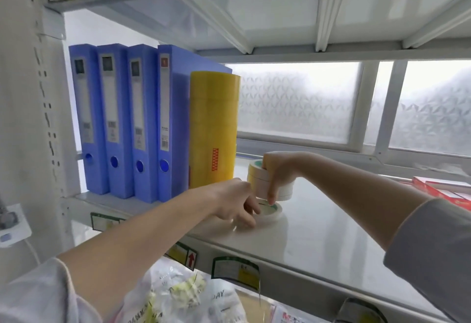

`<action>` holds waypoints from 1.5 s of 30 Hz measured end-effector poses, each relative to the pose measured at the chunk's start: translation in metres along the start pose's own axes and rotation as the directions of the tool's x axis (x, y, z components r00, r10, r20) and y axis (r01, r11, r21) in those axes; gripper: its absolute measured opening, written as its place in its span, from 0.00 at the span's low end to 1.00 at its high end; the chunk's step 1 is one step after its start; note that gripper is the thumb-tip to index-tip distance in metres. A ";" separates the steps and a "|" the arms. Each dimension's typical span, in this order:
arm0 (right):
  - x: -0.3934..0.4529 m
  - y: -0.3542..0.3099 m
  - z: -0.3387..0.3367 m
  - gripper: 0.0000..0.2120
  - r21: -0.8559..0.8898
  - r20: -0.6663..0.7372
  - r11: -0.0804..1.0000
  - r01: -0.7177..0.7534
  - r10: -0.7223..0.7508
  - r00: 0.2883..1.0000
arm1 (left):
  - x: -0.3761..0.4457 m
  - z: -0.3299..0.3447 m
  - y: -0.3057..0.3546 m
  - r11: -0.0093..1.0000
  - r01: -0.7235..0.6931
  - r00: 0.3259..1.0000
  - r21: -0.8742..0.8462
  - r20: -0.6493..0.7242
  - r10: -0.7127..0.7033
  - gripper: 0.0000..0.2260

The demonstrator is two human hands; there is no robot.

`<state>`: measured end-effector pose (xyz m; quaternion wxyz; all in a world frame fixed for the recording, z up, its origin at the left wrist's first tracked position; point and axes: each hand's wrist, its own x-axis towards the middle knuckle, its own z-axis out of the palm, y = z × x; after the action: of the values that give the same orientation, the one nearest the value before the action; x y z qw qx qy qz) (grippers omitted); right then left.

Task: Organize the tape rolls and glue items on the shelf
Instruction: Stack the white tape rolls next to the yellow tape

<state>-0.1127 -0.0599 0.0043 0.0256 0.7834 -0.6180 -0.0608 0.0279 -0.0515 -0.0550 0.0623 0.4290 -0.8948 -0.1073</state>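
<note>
On the white shelf (331, 223), a tall yellow column of tape rolls (212, 129) stands upright beside the blue binders. Right of it is a short stack of white tape rolls (257, 178) with a green core on top. My right hand (276, 170) grips this stack from above and the side, thumb pointing down. In front of the stack a single white tape roll with a green core (274, 211) lies flat. My left hand (235, 203) rests on its left edge, fingers curled around it.
Several blue binders (127, 119) stand upright at the shelf's left end. Red boxes (448, 190) lie at the far right. A plastic bag (183, 294) sits on the shelf below. Frosted windows are behind, and another shelf hangs overhead.
</note>
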 end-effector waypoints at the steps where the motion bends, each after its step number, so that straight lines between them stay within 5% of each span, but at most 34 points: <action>1: -0.001 0.001 0.001 0.23 0.007 0.001 1.000 -0.001 0.001 1.000 | -0.001 0.000 -0.001 1.000 0.008 1.000 0.003 -0.008 -0.008 0.21; 8: -0.009 -0.005 0.006 0.22 0.016 -0.005 0.999 0.034 -0.034 0.999 | -0.018 -0.005 -0.007 0.992 0.092 0.974 0.087 -0.214 -0.072 0.19; 32: -0.008 -0.034 0.012 0.30 -0.141 0.082 0.986 0.086 -0.075 0.994 | -0.018 0.008 -0.014 0.955 0.277 0.942 0.102 -0.224 -0.249 0.14; 45: -0.011 -0.034 0.021 0.23 -0.151 -0.002 0.980 0.128 -0.130 0.992 | -0.021 0.010 -0.012 0.952 0.300 0.934 0.055 -0.221 -0.281 0.14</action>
<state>-0.0848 -0.0402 -0.0193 0.0843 0.8179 -0.5595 -0.1042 0.0475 -0.0412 -0.0676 0.1213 0.5678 -0.8136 -0.0299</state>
